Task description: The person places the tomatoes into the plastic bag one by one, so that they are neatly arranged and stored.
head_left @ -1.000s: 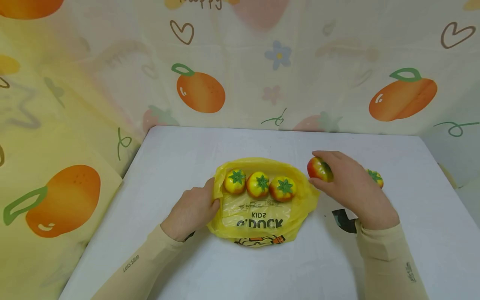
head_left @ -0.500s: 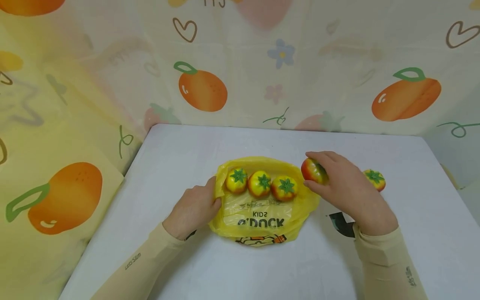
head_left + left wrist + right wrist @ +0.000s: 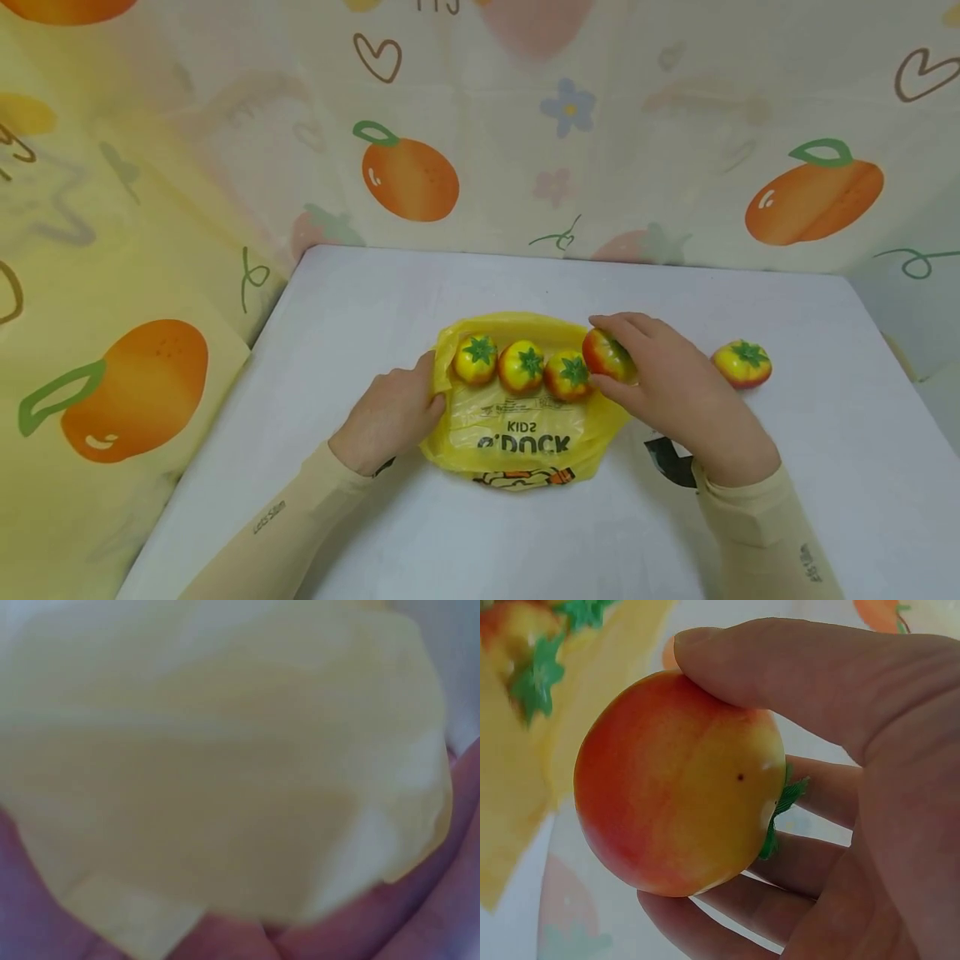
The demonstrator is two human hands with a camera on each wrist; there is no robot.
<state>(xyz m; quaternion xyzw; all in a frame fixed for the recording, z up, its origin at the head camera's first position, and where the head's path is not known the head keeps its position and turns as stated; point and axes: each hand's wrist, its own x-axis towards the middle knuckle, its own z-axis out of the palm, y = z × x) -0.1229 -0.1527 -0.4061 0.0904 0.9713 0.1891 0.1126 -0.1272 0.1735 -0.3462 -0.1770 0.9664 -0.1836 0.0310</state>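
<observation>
In the head view a yellow plastic bag (image 3: 525, 462) lies with its mouth spread open. Three red-and-yellow toy tomatoes with green star-shaped tops sit in a row inside it, the middle tomato (image 3: 519, 368) among them. My left hand (image 3: 390, 417) pinches the bag's left edge between thumb and fingers; bag film (image 3: 225, 765) fills most of the left wrist view. Between thumb and fingers my right hand (image 3: 663, 383) grips another toy tomato (image 3: 675, 787), held over the bag's right rim and close to the rightmost tomato inside.
One more toy tomato (image 3: 742, 363) rests on the white table (image 3: 487, 542) to the right of my right hand. A fruit-print cloth (image 3: 487, 125) hangs behind the table and along its left side.
My right hand has carried its tomato leftward, from beside the bag to over its right rim. The tomato on the table is now fully uncovered. My left hand keeps its hold.
</observation>
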